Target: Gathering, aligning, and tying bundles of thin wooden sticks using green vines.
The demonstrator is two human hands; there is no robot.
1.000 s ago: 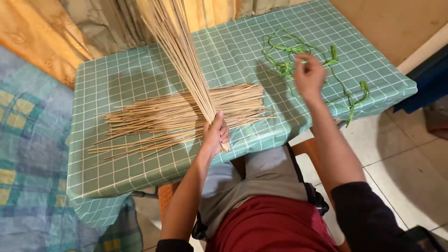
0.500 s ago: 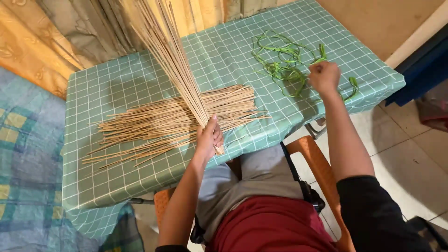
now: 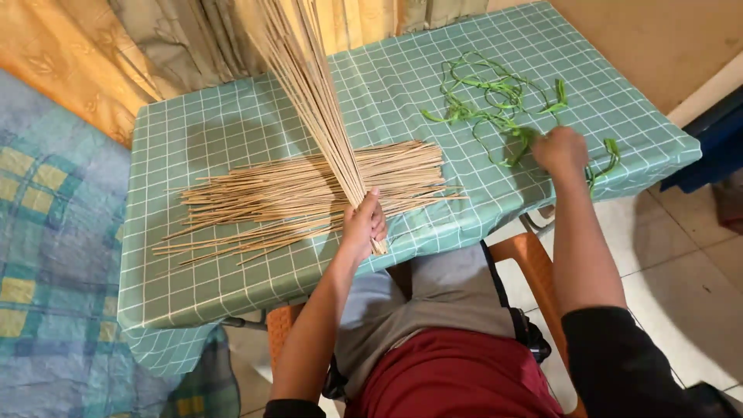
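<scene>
My left hand (image 3: 364, 224) grips the lower end of an upright bundle of thin tan sticks (image 3: 309, 93) that fans up and away from me. Under it, a loose pile of the same sticks (image 3: 294, 193) lies flat on the table. My right hand (image 3: 559, 151) is closed on a tangle of green strips (image 3: 495, 101) at the table's right side, its fingers curled around one strand.
The table wears a teal checked cloth (image 3: 232, 286). Orange and grey curtains (image 3: 116, 54) hang behind it. A blue patterned bedcover (image 3: 54, 255) is on the left. I sit on an orange chair (image 3: 526, 255) over a tiled floor (image 3: 681, 302).
My right hand has dropped from an open raised pose and closed on the green strips at the table's right edge. My left hand keeps holding the stick bundle.
</scene>
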